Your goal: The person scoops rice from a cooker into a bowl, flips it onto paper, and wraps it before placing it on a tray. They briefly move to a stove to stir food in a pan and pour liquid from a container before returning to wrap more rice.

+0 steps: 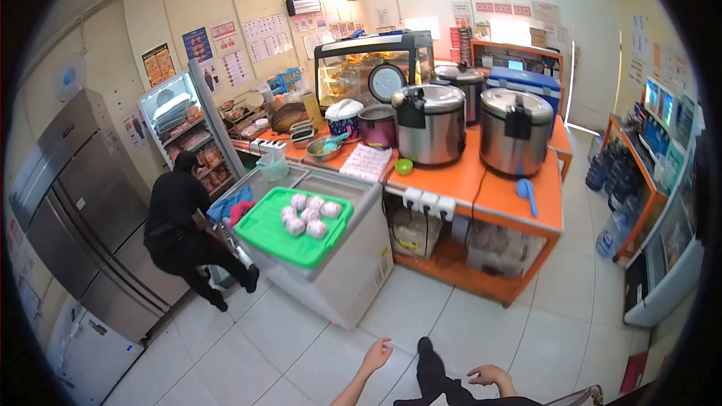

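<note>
Where the tiled floor [466, 316] meets the left wall, a tall steel refrigerator [68, 203] stands shut, and a person in black [177, 218] crouches between it and an open display fridge [184, 124]. Next in bulk, the orange counter [489, 195] carries two big steel rice cookers [430, 124] near its front edge. Their lids are down and their contents hidden. Beside them is a small maroon cooker [376, 124] with its lid raised, whose inside I cannot see. A white chest freezer [338, 256] butts against the counter's left end. On its near corner lies a green tray [278, 237] holding six pale wrapped bundles [308, 214], touching one another. Near the counter's front edge sit a metal bowl [323, 150] with a utensil in it and a small green bowl [404, 167], contents unclear. Smallest, at the bottom of the view, are the left hand [378, 353], fingers apart and empty, and the right hand [492, 374], fingers loosely curled on nothing. Both are over bare floor. I read this as an approach with nothing grasped. The tray lies well apart from both hands, so any hold on it calls first for closing that gap.
</note>
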Motion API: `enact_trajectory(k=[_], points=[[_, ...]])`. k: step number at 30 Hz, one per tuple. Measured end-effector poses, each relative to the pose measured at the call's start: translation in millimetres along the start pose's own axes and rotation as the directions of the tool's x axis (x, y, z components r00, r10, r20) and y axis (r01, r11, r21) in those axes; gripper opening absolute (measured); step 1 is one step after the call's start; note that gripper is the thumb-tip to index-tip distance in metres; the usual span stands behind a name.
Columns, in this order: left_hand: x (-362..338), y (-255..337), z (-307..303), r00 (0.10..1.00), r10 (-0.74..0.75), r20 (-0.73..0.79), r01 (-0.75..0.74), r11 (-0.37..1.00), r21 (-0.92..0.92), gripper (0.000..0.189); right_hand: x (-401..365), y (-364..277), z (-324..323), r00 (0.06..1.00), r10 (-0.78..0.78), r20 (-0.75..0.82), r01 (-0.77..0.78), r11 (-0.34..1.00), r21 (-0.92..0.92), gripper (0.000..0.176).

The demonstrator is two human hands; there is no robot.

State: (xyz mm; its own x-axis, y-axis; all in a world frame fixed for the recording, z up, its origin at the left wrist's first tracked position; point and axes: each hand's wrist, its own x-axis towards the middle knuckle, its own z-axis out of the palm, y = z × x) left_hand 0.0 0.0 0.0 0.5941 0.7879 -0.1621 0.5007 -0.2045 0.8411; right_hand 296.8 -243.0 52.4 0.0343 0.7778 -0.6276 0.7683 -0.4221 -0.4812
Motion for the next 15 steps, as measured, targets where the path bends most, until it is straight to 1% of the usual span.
enact_trajectory(k=[1,2,3,4,5,6,7,8,9,11,13,14,15], points=[[4.8,36.4,3.3,0.998,0.044,-0.033,-0.046,0.996,-0.081,0.042,0.7,-3.6,-20.6,0.999,0.047,0.008,-0.048,0.987,0.151,0.047],[6.8,69.1,5.1,0.995,0.081,-0.066,-0.091,0.984,-0.151,0.04,0.6,-9.2,-40.8,0.996,0.088,0.026,-0.092,0.947,0.307,0.043],[128.7,87.5,-17.2,0.994,0.098,-0.041,-0.104,0.973,-0.206,0.039,111.2,-17.6,-139.0,0.987,0.016,-0.162,0.048,0.922,0.385,0.04],[160.8,109.2,-25.1,0.991,0.135,-0.024,-0.137,0.957,-0.254,0.037,157.3,-27.7,-187.2,0.928,-0.04,-0.371,0.209,0.879,0.428,0.037],[176.8,123.6,-40.2,0.988,0.135,0.07,-0.109,0.95,-0.291,0.036,201.7,-41.1,-232.8,0.868,-0.083,-0.49,0.256,0.92,0.297,0.033],[195.5,139.7,-55.3,0.977,0.142,0.16,-0.082,0.94,-0.333,0.036,249.9,-61.0,-271.0,0.68,-0.141,-0.719,0.439,0.865,0.245,0.032],[212.9,150.3,-63.7,0.957,0.148,0.249,-0.043,0.922,-0.385,0.035,272.5,-101.4,-319.1,0.55,-0.157,-0.82,0.551,0.806,0.215,0.031],[230.2,151.2,-75.2,0.943,0.19,0.273,-0.079,0.925,-0.37,0.035,332.6,-104.5,-349.6,0.583,-0.148,-0.799,0.609,0.73,0.31,0.035],[248.5,157.1,-89.8,0.947,0.174,0.27,-0.062,0.924,-0.378,0.036,362.6,-128.1,-393.0,0.681,-0.134,-0.72,0.595,0.674,0.437,0.035],[289.9,153.0,-112.6,0.967,0.113,0.23,-0.001,0.899,-0.438,0.037,412.8,-175.4,-463.3,0.791,-0.004,-0.612,0.468,0.647,0.601,0.039],[347.0,153.7,-131.0,0.98,0.135,0.147,-0.054,0.889,-0.455,0.037,498.7,-184.3,-514.3,0.788,0.159,-0.594,0.348,0.681,0.644,0.042],[372.8,148.0,-142.1,0.985,0.135,0.11,-0.07,0.887,-0.456,0.037,562.1,-172.2,-527.2,0.747,0.292,-0.597,0.249,0.71,0.659,0.044],[403.2,142.0,-150.4,0.986,0.138,0.094,-0.074,0.867,-0.493,0.037,609.9,-155.8,-534.9,0.711,0.301,-0.636,0.233,0.752,0.616,0.043]])
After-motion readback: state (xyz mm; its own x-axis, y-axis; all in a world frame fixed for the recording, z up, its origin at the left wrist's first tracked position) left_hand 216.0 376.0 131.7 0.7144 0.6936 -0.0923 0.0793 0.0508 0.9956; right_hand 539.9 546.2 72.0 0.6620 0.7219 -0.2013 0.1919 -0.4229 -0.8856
